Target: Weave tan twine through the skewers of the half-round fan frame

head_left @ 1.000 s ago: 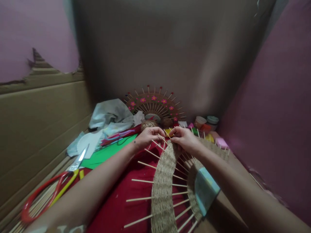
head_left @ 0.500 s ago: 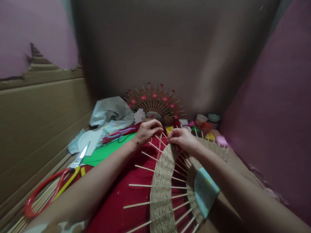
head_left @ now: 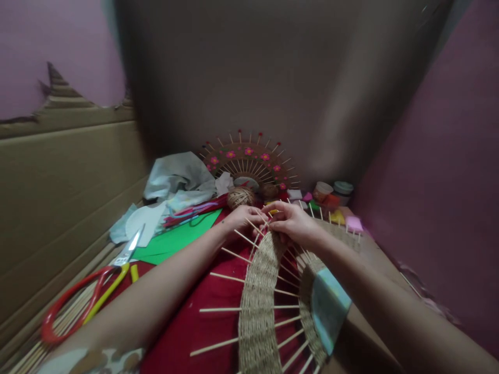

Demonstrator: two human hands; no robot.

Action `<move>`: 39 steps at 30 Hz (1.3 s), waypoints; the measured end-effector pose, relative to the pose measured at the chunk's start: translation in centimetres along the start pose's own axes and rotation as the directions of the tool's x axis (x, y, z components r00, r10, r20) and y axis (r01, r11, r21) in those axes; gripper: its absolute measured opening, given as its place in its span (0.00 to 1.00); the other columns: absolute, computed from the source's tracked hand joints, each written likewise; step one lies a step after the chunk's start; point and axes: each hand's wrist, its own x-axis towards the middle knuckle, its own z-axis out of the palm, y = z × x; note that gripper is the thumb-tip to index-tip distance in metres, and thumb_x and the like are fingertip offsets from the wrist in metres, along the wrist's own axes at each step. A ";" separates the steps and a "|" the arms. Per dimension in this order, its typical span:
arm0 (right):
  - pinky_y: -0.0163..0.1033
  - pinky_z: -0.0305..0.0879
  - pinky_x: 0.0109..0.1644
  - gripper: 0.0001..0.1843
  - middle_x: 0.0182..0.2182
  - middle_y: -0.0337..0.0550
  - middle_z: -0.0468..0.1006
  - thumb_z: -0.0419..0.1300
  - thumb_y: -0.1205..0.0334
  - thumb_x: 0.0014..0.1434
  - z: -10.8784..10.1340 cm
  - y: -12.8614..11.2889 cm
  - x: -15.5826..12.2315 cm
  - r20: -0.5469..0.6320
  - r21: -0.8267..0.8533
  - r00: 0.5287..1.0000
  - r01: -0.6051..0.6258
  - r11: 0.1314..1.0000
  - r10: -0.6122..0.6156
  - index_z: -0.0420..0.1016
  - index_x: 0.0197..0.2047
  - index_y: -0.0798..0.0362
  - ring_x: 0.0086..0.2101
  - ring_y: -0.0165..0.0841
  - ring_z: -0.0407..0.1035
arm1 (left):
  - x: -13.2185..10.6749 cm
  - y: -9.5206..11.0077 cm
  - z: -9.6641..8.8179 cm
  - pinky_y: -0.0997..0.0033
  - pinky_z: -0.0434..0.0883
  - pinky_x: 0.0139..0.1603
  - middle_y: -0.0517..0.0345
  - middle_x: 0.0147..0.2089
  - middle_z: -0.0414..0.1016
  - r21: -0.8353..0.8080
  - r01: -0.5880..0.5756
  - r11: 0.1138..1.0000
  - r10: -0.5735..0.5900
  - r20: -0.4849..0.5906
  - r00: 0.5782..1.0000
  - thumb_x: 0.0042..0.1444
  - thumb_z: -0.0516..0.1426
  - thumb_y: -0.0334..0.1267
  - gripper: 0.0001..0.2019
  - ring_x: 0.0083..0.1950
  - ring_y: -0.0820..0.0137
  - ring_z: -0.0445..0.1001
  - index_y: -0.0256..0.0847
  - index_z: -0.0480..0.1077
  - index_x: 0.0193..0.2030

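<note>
A round woven piece point(head_left: 259, 306) of tan twine threaded through radiating wooden skewers lies tilted on my lap over red cloth point(head_left: 187, 322). Both hands meet at its far rim. My left hand point(head_left: 244, 219) has its fingers curled among the skewer tips, pinching the twine. My right hand point(head_left: 291, 223) is closed on the woven edge, fingers pressed against the twine and skewers. A ball of twine point(head_left: 240, 197) sits just beyond my hands.
Scissors point(head_left: 88, 291) with red and yellow handles lie at the left over loose skewers. Green paper point(head_left: 175, 240), white cloth and paper are behind them. A finished flowered skewer piece point(head_left: 249, 163) leans on the cardboard back wall. Small jars point(head_left: 331, 192) stand at the right.
My left hand has moved back toward the rim and down, close to my right hand; the twine ball behind it now shows. The woven piece shifted slightly.
</note>
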 end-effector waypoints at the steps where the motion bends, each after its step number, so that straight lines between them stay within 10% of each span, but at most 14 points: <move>1: 0.27 0.53 0.13 0.19 0.15 0.31 0.66 0.53 0.74 0.48 -0.1 -0.1 -0.1 0.001 -0.021 1.000 -0.010 1.000 0.010 0.69 0.44 0.54 0.11 0.22 0.56 | 0.1 -0.4 0.5 0.76 0.62 0.20 0.59 0.18 0.69 0.003 -0.003 1.000 0.003 0.014 1.000 0.35 0.65 0.39 0.13 0.18 0.76 0.66 0.32 0.69 0.23; 10: 0.29 0.51 0.14 0.16 0.10 0.33 0.64 0.51 0.74 0.48 -0.5 0.3 -0.1 -0.014 -0.262 0.987 -0.161 0.951 0.163 0.76 0.38 0.58 0.10 0.24 0.56 | 0.3 -1.5 1.8 0.76 0.60 0.20 0.61 0.17 0.68 0.023 -0.049 0.999 0.049 0.001 0.999 0.33 0.65 0.41 0.15 0.17 0.75 0.65 0.33 0.68 0.24; 17: 0.31 0.57 0.26 0.14 0.22 0.40 0.74 0.53 0.74 0.44 -1.0 0.9 -0.3 -0.050 -0.533 0.994 0.059 0.844 -0.101 0.79 0.29 0.56 0.23 0.27 0.64 | -0.4 -0.7 2.3 0.77 0.59 0.19 0.62 0.19 0.67 0.174 -0.151 0.973 0.150 0.015 0.989 0.37 0.63 0.40 0.13 0.18 0.77 0.63 0.32 0.68 0.23; 22: 0.32 0.60 0.33 0.16 0.28 0.43 0.76 0.51 0.75 0.43 -1.4 1.3 -0.4 -0.015 -0.479 0.987 0.133 0.868 -0.159 0.79 0.28 0.55 0.29 0.30 0.67 | -0.5 -1.1 2.7 0.77 0.58 0.20 0.62 0.19 0.66 0.085 -0.092 0.992 0.091 0.019 0.996 0.35 0.65 0.39 0.13 0.19 0.78 0.63 0.32 0.69 0.24; 29: 0.34 0.58 0.30 0.15 0.26 0.43 0.77 0.52 0.71 0.45 -3.4 2.2 0.1 -0.250 -0.439 0.959 0.010 0.899 -0.132 0.78 0.33 0.57 0.26 0.30 0.65 | -0.9 -1.3 3.4 0.75 0.61 0.27 0.59 0.22 0.70 0.107 -0.115 0.988 0.114 0.022 0.993 0.37 0.63 0.34 0.08 0.23 0.76 0.66 0.32 0.71 0.25; 39: 0.32 0.56 0.29 0.13 0.22 0.40 0.74 0.54 0.71 0.46 -3.3 2.6 1.0 -0.116 -0.585 0.977 0.077 0.807 -0.178 0.79 0.31 0.52 0.25 0.29 0.65 | -0.8 -1.2 3.4 0.72 0.65 0.36 0.55 0.30 0.73 0.204 -0.228 0.952 0.228 0.020 0.973 0.44 0.59 0.33 0.09 0.32 0.70 0.71 0.33 0.72 0.34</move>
